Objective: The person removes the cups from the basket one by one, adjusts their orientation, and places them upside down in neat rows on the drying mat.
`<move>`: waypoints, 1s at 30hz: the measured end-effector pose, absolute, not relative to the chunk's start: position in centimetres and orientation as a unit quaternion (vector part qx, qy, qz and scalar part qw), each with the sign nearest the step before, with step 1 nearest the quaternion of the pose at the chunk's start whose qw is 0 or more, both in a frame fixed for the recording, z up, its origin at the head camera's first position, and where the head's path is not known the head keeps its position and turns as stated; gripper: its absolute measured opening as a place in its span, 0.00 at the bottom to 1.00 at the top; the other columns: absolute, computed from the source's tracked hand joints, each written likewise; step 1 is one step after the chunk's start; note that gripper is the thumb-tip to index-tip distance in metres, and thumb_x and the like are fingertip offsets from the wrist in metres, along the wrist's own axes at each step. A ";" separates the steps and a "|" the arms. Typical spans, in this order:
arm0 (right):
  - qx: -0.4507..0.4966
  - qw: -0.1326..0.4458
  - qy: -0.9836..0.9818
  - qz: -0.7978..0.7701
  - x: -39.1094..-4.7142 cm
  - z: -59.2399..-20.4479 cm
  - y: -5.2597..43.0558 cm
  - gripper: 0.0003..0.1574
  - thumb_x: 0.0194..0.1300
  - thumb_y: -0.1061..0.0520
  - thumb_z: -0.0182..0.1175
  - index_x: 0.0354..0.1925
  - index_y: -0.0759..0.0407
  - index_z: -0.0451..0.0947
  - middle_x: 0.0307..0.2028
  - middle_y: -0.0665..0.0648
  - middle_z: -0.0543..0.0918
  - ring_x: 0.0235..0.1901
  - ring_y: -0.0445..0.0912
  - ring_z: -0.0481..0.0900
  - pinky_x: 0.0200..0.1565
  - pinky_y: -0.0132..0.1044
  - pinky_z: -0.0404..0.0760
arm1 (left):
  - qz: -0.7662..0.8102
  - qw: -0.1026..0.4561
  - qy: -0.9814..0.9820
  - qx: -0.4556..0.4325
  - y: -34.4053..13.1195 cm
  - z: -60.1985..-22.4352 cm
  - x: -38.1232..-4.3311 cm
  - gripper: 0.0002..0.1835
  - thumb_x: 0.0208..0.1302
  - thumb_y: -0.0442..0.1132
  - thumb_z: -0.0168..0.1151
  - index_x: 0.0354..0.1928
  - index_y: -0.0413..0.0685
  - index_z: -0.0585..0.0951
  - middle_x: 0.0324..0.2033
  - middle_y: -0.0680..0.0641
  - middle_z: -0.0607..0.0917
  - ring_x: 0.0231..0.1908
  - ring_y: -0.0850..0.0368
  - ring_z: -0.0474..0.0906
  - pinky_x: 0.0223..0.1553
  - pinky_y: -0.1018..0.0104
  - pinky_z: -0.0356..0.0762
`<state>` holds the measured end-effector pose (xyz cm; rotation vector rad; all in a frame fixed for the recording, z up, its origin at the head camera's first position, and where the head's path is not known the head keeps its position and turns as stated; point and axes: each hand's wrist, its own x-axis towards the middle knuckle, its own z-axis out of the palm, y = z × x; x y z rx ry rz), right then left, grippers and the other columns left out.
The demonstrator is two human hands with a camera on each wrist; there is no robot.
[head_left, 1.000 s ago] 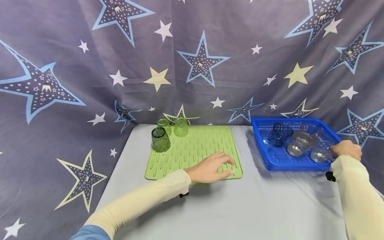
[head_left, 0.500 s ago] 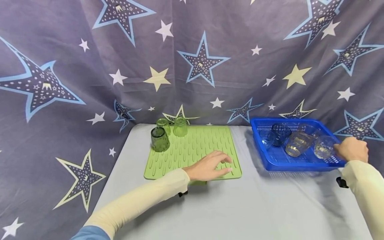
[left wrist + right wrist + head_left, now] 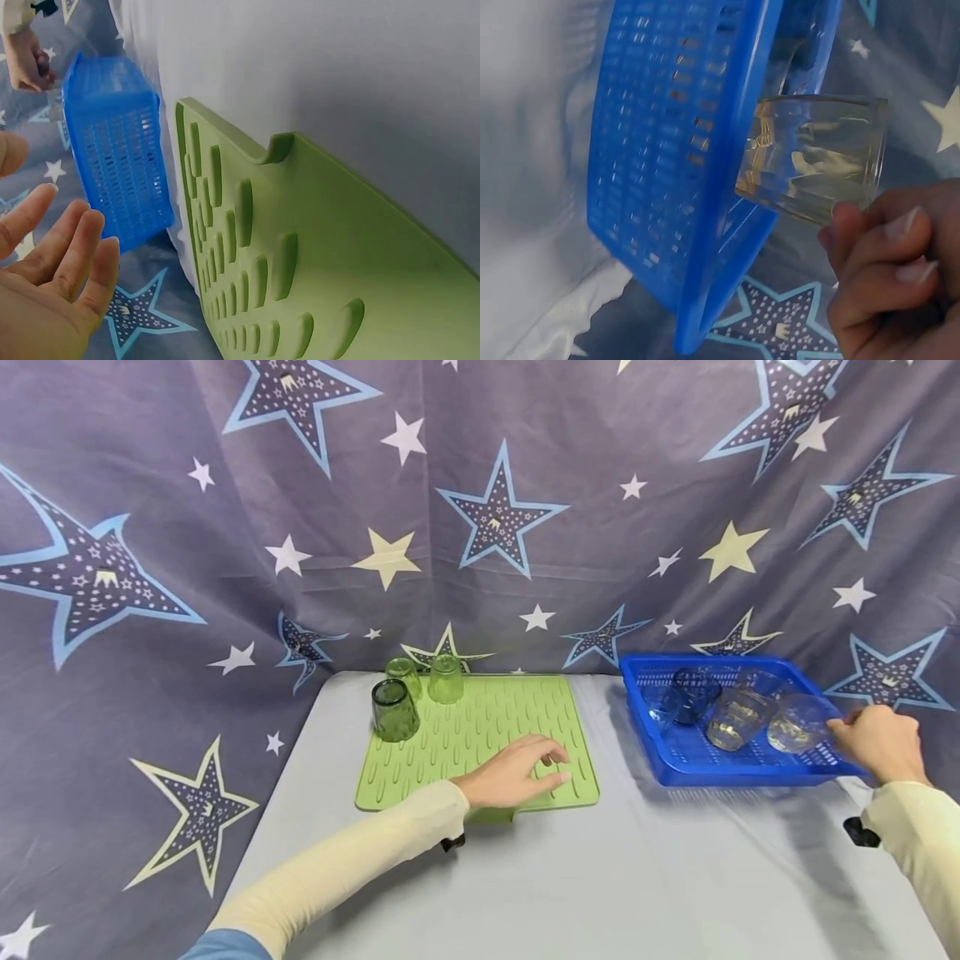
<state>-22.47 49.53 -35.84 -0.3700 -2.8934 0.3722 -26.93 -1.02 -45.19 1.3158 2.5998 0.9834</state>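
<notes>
In the head view my right hand point(image 3: 885, 745) pinches a clear glass point(image 3: 799, 725) by its edge at the right side of a blue plastic basket point(image 3: 757, 777). The right wrist view has this glass point(image 3: 817, 154) sideways at the basket's rim, with thumb and fingers at its end. Several other glasses lie in the basket, among them a clear one point(image 3: 735, 722) and a dark blue one point(image 3: 693, 693). My left hand point(image 3: 513, 772) hovers over the front of a green drying mat point(image 3: 495, 718), fingers loosely bent, holding nothing.
A dark green glass point(image 3: 395, 718) and two lighter green glasses, one at the back point(image 3: 447, 683) and one partly hidden point(image 3: 403, 672), stand at the mat's far left. A star-patterned curtain point(image 3: 600, 568) hangs behind the white-covered table point(image 3: 637, 877).
My right hand has moved up and a little right, and the clear glass it pinches has risen from low in the basket. My left hand has hardly moved.
</notes>
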 end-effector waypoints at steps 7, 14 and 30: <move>-0.065 0.120 -0.981 0.138 -21.8 -35.7 47.3 0.24 0.71 0.56 0.55 0.20 0.66 0.82 0.16 0.54 0.81 0.22 0.58 0.77 0.34 0.58 0.71 | 0.328 0.038 0.843 0.425 -1.0 -45.3 -27.1 0.24 0.78 0.57 0.55 0.62 0.49 0.79 0.54 0.56 0.81 0.53 0.61 0.76 0.57 0.65 0.75; -0.017 0.122 -0.980 0.154 -21.6 -35.2 44.8 0.23 0.72 0.55 0.55 0.21 0.63 0.82 0.16 0.49 0.81 0.18 0.46 0.74 0.25 0.42 0.70 | 0.337 0.044 0.841 0.422 -1.0 -45.3 -27.0 0.23 0.78 0.56 0.55 0.61 0.48 0.79 0.54 0.54 0.82 0.53 0.59 0.77 0.56 0.66 0.76; 0.039 0.101 -0.973 0.203 -20.5 -35.1 38.7 0.20 0.76 0.53 0.56 0.28 0.59 0.83 0.20 0.50 0.84 0.16 0.45 0.75 0.19 0.38 0.70 | 0.351 0.050 0.838 0.415 -0.4 -44.8 -26.9 0.19 0.78 0.54 0.57 0.59 0.51 0.79 0.53 0.55 0.82 0.52 0.59 0.78 0.55 0.66 0.76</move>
